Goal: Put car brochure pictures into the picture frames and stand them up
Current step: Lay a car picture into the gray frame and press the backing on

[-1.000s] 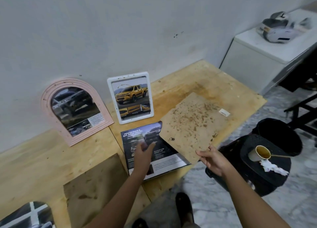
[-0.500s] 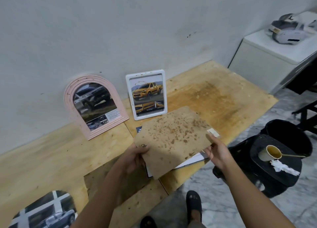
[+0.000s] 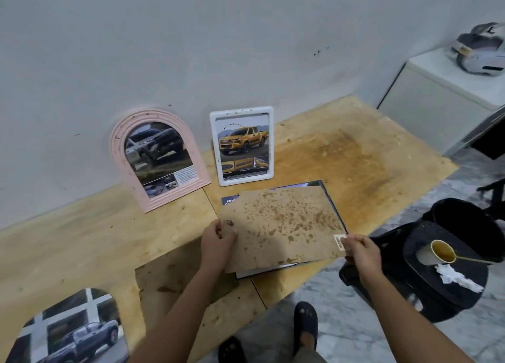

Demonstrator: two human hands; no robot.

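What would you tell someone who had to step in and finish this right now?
Left hand: pinches the left edge of the brown board.
Right hand: pinches the board's near right corner.
The board is held over a car brochure page that lies on the table.
Done: the pink arched frame and the white frame stand at the wall, each with a car picture in it.
Left: the page under the board and the arch-cut car picture at the near left are not framed. No empty frame is in view.
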